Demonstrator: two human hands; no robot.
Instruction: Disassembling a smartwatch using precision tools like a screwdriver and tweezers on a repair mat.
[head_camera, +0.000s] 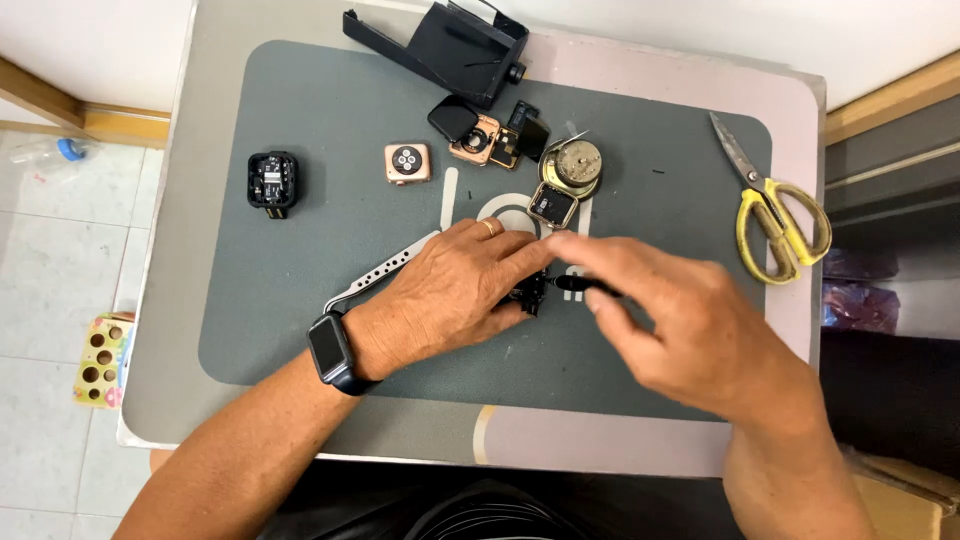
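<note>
While the left hand (455, 290) presses down on a small black part (530, 292) in the middle of the grey mat (300, 300), its fingers pinch that part to keep it steady. It looks like a little piece taken out of a watch, and most of it hides under the fingers. The right hand (680, 325) comes in from the other side, its fingertips pinched on a thin dark tool (580, 287) whose tip touches the part.

I think the work is about halfway, because many pieces lie apart and none look put back together.

Going from left to right across the tabletop (650, 440), I see a black square module (272, 181), then a rose-gold watch back (407, 163). Silver tweezers (385, 272) lie just behind the left hand. Farther along sit an opened watch case (478, 138), a round brass piece (572, 165) and a black stand (450, 45) at the back. Yellow scissors (775, 215) rest well apart at the right. Nothing blocks the hands, though the small screen piece (553, 205) sits very near them.
</note>
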